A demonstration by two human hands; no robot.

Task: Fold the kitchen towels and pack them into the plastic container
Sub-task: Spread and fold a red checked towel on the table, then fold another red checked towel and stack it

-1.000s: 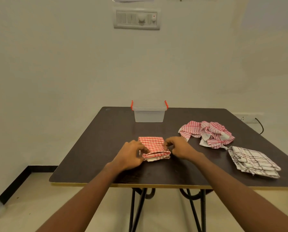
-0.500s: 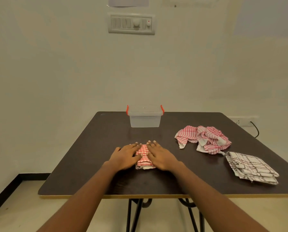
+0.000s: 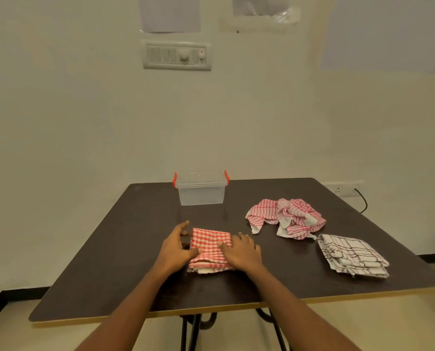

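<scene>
A folded red-and-white checked towel (image 3: 209,245) lies on the dark table (image 3: 125,252) near its front. My left hand (image 3: 174,249) cups the towel's left edge, thumb on top and fingers spread at the far corner. Over the towel's right side lies my right hand (image 3: 241,252), fingers flat. The clear plastic container (image 3: 200,192) with orange clips and its lid on stands at the table's far edge. To the right lie a crumpled pile of red-and-white towels (image 3: 287,217) and a folded white towel with dark lines (image 3: 350,254).
The table's front edge runs just below my forearms. Behind the table is a bare wall with a switch panel (image 3: 177,55) and a socket with a black cable (image 3: 362,198) at the right.
Both hands pressed flat over the middle of the folded towel, then slid apart to its left and right sides. The camera has tilted up and the view is closer.
</scene>
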